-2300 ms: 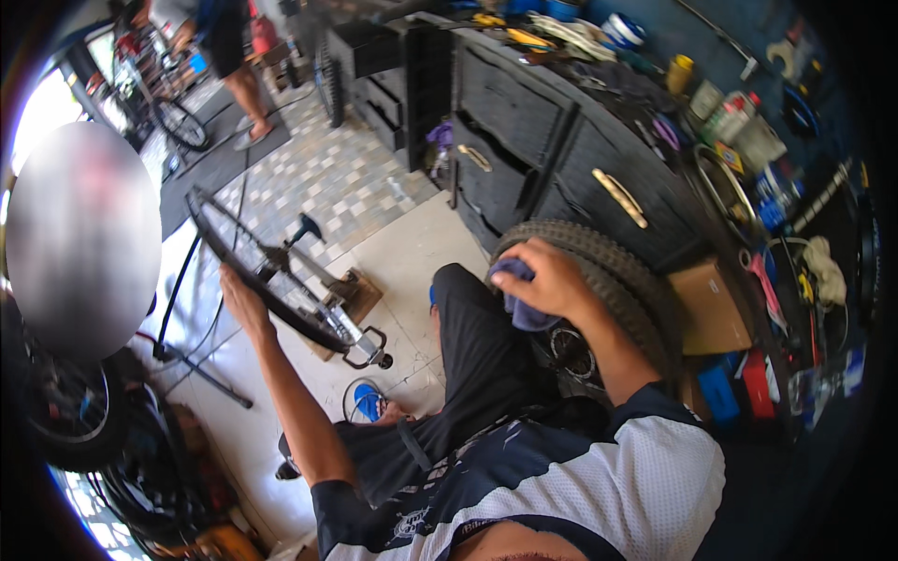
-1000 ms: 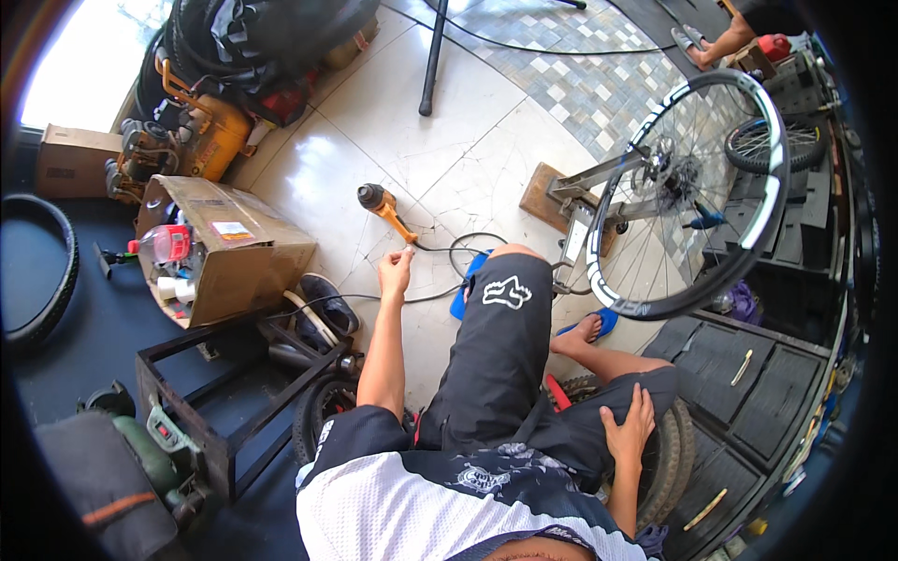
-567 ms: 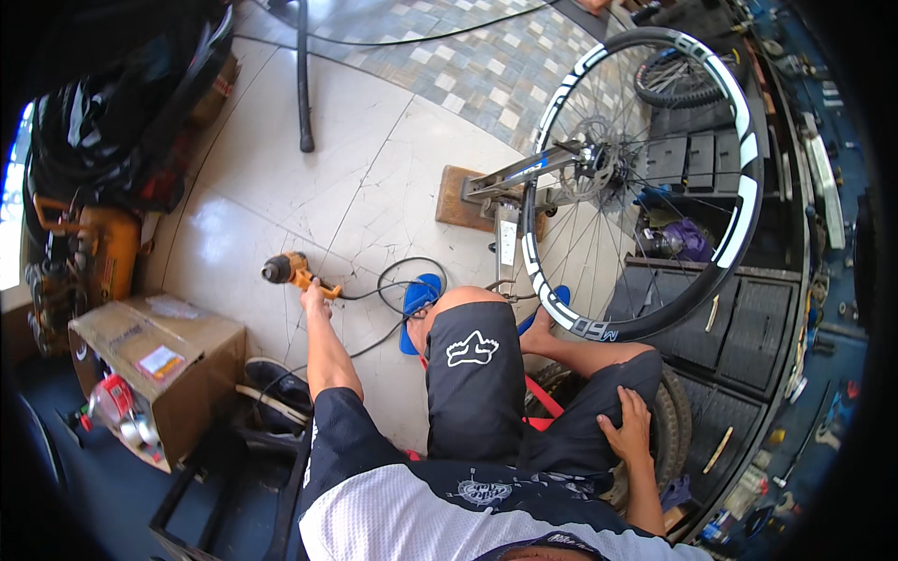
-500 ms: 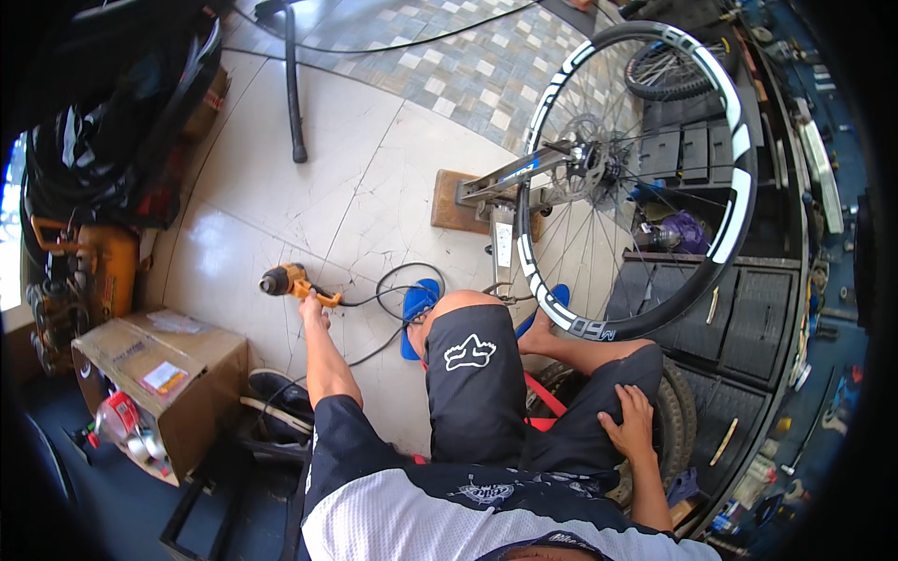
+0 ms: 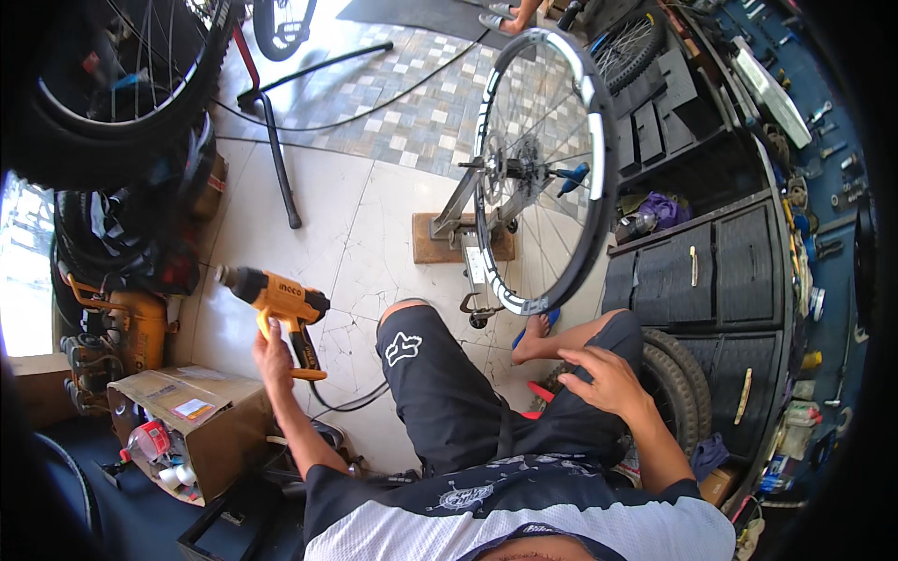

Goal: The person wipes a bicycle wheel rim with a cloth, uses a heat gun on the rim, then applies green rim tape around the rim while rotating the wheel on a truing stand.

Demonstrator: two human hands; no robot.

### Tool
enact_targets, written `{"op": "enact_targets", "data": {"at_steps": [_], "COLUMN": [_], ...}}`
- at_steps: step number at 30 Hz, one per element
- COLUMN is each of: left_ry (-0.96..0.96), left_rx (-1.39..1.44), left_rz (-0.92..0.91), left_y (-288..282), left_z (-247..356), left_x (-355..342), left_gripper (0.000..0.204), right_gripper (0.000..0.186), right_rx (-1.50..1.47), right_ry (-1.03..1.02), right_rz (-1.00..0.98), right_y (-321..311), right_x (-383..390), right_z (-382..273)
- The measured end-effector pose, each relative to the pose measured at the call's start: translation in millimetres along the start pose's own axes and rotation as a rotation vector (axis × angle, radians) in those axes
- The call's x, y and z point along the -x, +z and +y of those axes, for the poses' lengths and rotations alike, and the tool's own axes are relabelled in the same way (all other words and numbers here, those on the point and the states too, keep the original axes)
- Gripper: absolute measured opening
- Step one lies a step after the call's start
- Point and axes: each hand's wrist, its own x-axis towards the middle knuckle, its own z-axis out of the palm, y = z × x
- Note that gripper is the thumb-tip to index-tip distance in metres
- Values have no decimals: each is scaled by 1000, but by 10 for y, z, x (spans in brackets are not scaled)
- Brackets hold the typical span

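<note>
My left hand [image 5: 276, 360] is wrapped round the handle of an orange-and-black heat gun [image 5: 281, 294], held up with its nozzle pointing left and its cord looping down behind. My right hand [image 5: 603, 383] is over my bent right thigh, fingers apart and holding nothing. In front of me a black-and-white bicycle wheel [image 5: 595, 150] with a disc rotor and cassette is mounted upright in a metal stand [image 5: 454, 215] on a wooden block [image 5: 425, 243]. A purplish-grey cloth [image 5: 708, 455] lies by the tyres to my right.
Black drawers [image 5: 655, 280] and a blue bench of tools [image 5: 828, 159] line the right. At left are an orange compressor [image 5: 131, 327], a cardboard box [image 5: 224, 421] and bicycle tyres [image 5: 103, 159]. A person's sandalled feet [image 5: 510, 19] show at the top beyond the tiled floor.
My left hand has left the wheel rim, reached down and lifted the heat gun off the floor. My right hand, which held the cloth earlier, has since rested on my thigh and shifted slightly.
</note>
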Motion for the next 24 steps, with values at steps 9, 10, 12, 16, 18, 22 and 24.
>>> {"op": "enact_targets", "data": {"at_steps": [9, 10, 12, 16, 18, 22, 24], "left_ry": [91, 50, -7, -155, -245, -229, -211], "left_rx": [486, 547, 613, 633, 639, 553, 486], "left_rz": [-625, -740, -901, -1185, -1298, -1409, -1414], "left_y": [378, 523, 927, 1951, 2406, 3069, 3248], "left_z": [2540, 2599, 2641, 2392, 2214, 1970, 1867], "left_x": [1964, 2104, 2468, 3175, 3495, 4001, 4145], "left_gripper": [31, 31, 30, 36, 41, 51, 55], "right_gripper": [49, 50, 67, 82, 73, 68, 79], "right_rx": [-428, -530, -780, -1353, -1475, -1678, -1723], "right_ry": [-497, -514, -557, -796, -676, -628, -636], "right_rz": [55, 58, -1, 17, 245, 238, 141], "right_y": [-376, -368, -369, -381, -301, -450, -537], "right_x": [-102, -117, -104, 122, 289, 762, 882], "right_z": [-552, -581, -555, -559, -342, -39, -9]}}
